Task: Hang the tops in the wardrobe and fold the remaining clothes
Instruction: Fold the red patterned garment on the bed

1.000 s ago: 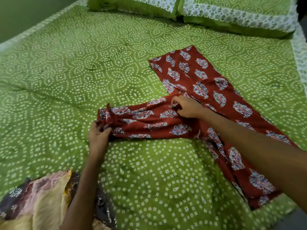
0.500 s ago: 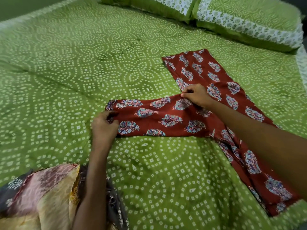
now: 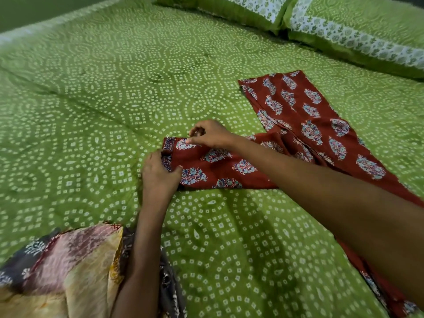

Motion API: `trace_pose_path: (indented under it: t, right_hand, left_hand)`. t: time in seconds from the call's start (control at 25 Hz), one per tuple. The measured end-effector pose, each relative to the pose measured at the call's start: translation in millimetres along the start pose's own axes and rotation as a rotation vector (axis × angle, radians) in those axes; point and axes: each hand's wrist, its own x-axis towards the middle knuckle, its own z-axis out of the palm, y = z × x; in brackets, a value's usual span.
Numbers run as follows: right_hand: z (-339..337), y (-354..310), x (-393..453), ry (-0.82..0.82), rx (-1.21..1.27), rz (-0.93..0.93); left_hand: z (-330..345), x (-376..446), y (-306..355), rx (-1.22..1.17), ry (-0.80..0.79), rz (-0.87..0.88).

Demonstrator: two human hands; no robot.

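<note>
Red printed trousers [image 3: 296,125] lie on the bed [image 3: 91,111], which is covered in a green sheet with a white dotted pattern. One leg runs from the far middle right down to the near right edge, partly hidden under the right forearm. The other leg is folded across toward the left, flat on the sheet, ending at a hem with a patterned border near the centre.

Left hand [image 3: 160,177] sits at the near corner of that hem, thumb on top of the cloth, fingers curled under the edge, pinching it. Right hand [image 3: 212,135] is at the far corner of the same hem, thumb and fingertips pressed together on the edge; looks like a pinch, though the frame is blurred there. Hands are near each other, not touching.

Pile of other clothes [image 3: 57,267] at the near left corner, cream, pink and dark prints, beside and partly under the left forearm. Two green pillows [image 3: 344,26] with white floral borders at the far right of the bed, well apart from the trousers.
</note>
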Motion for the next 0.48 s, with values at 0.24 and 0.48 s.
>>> trace_pose_path:
  t: [0.24, 0.48]
  right_hand:
    - [8.2, -13.3, 18.5, 0.005, 0.078, -0.069]
    - [21.8, -11.9, 17.6, 0.347, -0.146, -0.132]
  left_hand:
    - [-0.3, 0.2, -1.1, -0.015, 0.03, 0.063]
    - [-4.2, 0.3, -1.1, -0.022, 0.064, 0.078]
